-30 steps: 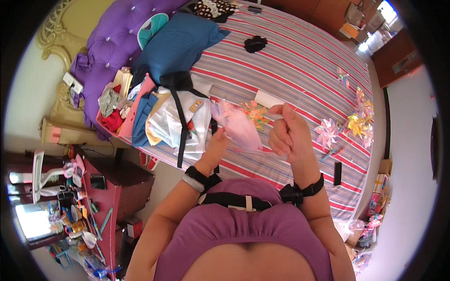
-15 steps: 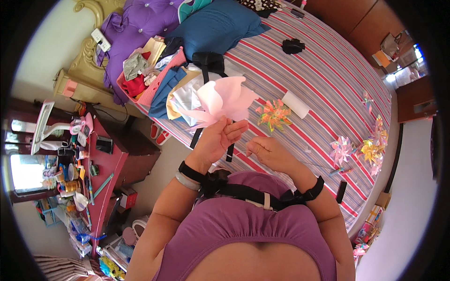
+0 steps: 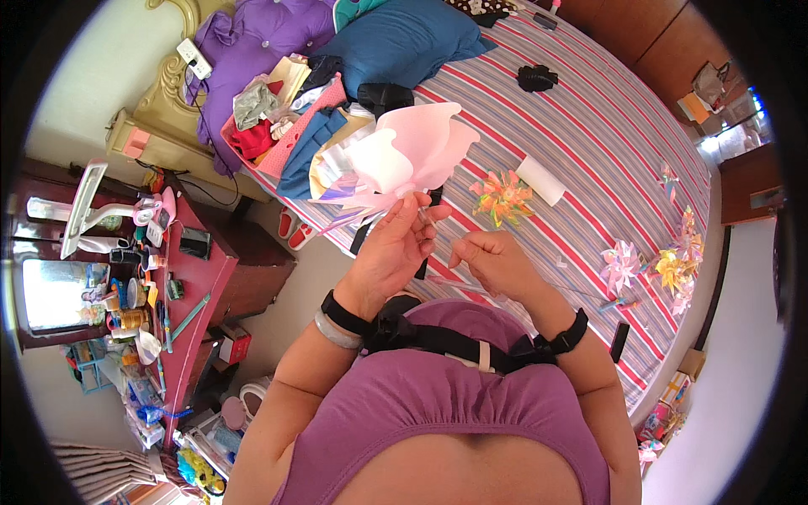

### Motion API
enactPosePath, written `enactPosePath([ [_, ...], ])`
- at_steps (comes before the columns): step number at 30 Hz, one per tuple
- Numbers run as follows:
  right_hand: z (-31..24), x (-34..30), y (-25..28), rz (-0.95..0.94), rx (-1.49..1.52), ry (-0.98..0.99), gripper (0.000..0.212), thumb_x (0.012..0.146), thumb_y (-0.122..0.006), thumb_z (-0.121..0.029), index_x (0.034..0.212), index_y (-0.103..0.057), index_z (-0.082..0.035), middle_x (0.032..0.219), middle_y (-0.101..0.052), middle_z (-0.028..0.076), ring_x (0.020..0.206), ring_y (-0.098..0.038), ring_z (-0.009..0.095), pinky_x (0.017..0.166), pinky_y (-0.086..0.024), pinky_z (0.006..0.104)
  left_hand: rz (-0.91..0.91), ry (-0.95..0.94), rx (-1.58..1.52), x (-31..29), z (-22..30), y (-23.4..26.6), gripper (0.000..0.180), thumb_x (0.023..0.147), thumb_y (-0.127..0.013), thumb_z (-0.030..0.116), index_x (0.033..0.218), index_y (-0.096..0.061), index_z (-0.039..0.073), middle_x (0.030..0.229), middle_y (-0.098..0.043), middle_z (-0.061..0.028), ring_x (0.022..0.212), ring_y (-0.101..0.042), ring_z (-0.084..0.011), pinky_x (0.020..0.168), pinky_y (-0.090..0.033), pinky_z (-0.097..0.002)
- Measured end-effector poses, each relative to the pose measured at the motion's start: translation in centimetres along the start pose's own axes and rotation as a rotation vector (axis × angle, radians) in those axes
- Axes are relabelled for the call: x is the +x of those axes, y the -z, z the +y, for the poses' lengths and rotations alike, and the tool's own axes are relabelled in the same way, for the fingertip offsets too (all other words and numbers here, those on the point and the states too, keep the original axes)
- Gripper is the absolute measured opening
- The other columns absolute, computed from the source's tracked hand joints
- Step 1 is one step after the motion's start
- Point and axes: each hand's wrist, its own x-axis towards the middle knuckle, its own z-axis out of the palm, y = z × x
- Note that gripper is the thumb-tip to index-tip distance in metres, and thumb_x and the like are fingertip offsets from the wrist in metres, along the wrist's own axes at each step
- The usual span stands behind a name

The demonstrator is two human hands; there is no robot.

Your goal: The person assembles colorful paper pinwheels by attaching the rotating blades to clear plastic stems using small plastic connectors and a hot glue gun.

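My left hand [image 3: 391,248] is closed at the base of a large pale pink pinwheel [image 3: 421,151] with broad curled petals. Narrower shiny purple strips stick out at its left side, above the bed's near edge. Just right of it, my right hand [image 3: 497,265] is curled with thumb and fingertips together; anything between them is too small to make out. An orange and green pinwheel [image 3: 502,199] lies on the striped bed [image 3: 581,143], beyond the right hand. Beside that one is a white roll [image 3: 540,180].
More shiny pinwheels [image 3: 621,265] lie at the bed's right side, near a black strip [image 3: 619,342]. A pink basket [image 3: 320,108] of cloths and a blue pillow [image 3: 412,46] are at the back left. A cluttered red desk [image 3: 206,273] stands left.
The pink pinwheel has tilted and turned in my left hand, showing more of its purple strips. My right hand has shifted slightly, staying curled. The whole view has moved a little.
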Motion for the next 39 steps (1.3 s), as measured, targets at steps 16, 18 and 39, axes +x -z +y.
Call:
enactPosePath([
  [16,2.8,0.5,0.8,0.094,-0.055,-0.002,0.032,0.093,-0.051,-0.029,0.081,-0.063,-0.003,0.052,-0.045,-0.004,0.037,-0.036,0.003,0.035,-0.028,0.0202,-0.012,0.107,-0.115,0.6,-2.2,-0.3,0.026,0.094,-0.046,0.037,0.107,-0.051,0.015,0.097,-0.063,-0.0062,0.067,-0.052,-0.0087,0.062,-0.042,-0.0222],
  [18,2.7,0.5,0.5,0.139,-0.117,0.004,0.031,0.092,-0.052,-0.031,0.080,-0.064,-0.004,0.059,-0.051,-0.004,0.041,-0.037,0.003,0.037,-0.031,0.0208,-0.058,0.118,-0.148,0.5,-2.3,-0.6,0.025,0.095,-0.045,0.035,0.108,-0.051,0.014,0.096,-0.064,-0.0070,0.069,-0.055,-0.0098,0.063,-0.045,-0.0225],
  [39,8.2,0.7,3.2,0.062,0.393,-0.049,0.024,0.092,-0.053,-0.023,0.090,-0.064,-0.002,0.057,-0.050,0.000,0.041,-0.043,0.007,0.038,-0.033,0.0200,0.122,-0.010,0.023,3.7,-4.8,1.1,0.023,0.095,-0.047,0.028,0.106,-0.052,0.008,0.097,-0.064,-0.0101,0.073,-0.060,-0.0116,0.070,-0.052,-0.0254],
])
